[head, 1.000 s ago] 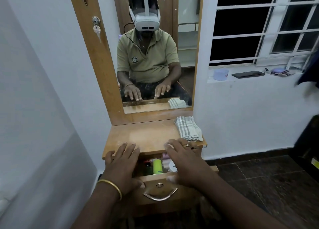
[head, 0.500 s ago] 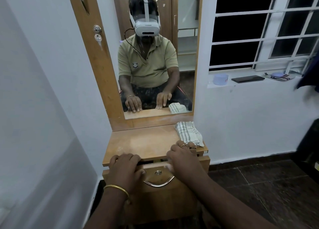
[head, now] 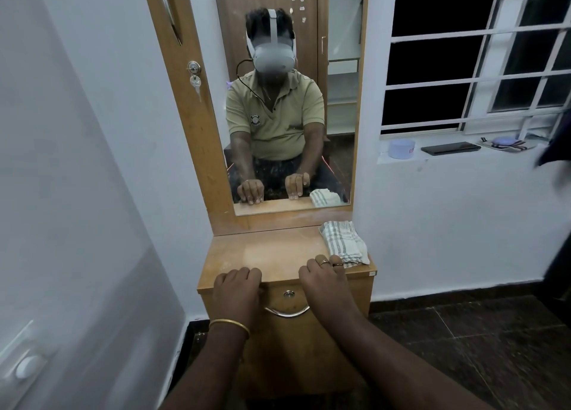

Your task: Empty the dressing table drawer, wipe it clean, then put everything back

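Note:
The wooden dressing table's drawer point(head: 287, 341) is pushed fully in, so its contents are hidden. On its front are a curved metal handle point(head: 287, 312) and a small lock point(head: 289, 293). My left hand point(head: 236, 295) presses against the drawer's upper left front, fingers resting over the tabletop point(head: 272, 252) edge. To the right of the lock, my right hand point(head: 324, 283) does the same, its ringed fingers lying on the tabletop beside a folded striped cloth point(head: 343, 244). Neither hand holds anything.
A mirror point(head: 290, 100) stands behind the tabletop and reflects me. A white wall point(head: 77, 193) runs close along the left. The window sill at right holds a small tub point(head: 401, 149), a flat dark object point(head: 446, 148) and a pouch point(head: 505, 142). Dark floor tiles point(head: 463, 348) lie to the right.
The drawer was open with bottles showing; both hands have pushed it fully in. My fingers now rest on the tabletop edge.

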The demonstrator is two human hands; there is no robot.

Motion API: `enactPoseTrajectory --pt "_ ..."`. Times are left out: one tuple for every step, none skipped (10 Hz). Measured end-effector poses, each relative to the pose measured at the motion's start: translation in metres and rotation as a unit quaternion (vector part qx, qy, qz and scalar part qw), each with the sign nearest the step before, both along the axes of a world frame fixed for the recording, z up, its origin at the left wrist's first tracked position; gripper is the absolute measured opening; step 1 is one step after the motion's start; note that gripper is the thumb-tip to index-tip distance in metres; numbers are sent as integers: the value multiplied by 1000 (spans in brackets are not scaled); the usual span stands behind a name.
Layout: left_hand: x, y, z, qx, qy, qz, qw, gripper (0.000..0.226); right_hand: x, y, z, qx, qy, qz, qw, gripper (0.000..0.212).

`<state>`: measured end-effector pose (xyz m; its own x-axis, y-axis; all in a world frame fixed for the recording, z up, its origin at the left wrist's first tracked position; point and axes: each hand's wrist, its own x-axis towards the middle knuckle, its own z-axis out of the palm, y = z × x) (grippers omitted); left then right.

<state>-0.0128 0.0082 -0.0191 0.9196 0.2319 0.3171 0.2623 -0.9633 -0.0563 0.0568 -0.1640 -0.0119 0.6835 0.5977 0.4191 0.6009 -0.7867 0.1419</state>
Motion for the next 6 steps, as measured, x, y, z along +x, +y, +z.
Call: enactPoseTrajectory --pt "3 2 -5 5 -21 -12 1000 40 6 -1 -4 4 -9 10 1000 32" --pt "5 4 -10 -6 -32 -21 999 37 12 -1 -11 16 -17 21 1000 31" --pt "9 8 -20 -10 -84 -44 995 33 21 -2 -21 47 -32 41 998 30" --pt "9 11 -29 -18 -136 -54 989 26 26 -5 -24 81 -14 67 994 35" --pt "11 19 -30 -39 -158 -81 983 17 43 -9 -24 93 21 111 989 38" --pt "18 16 -10 -54 -183 -112 975 31 53 -9 -7 145 14 102 984 41"
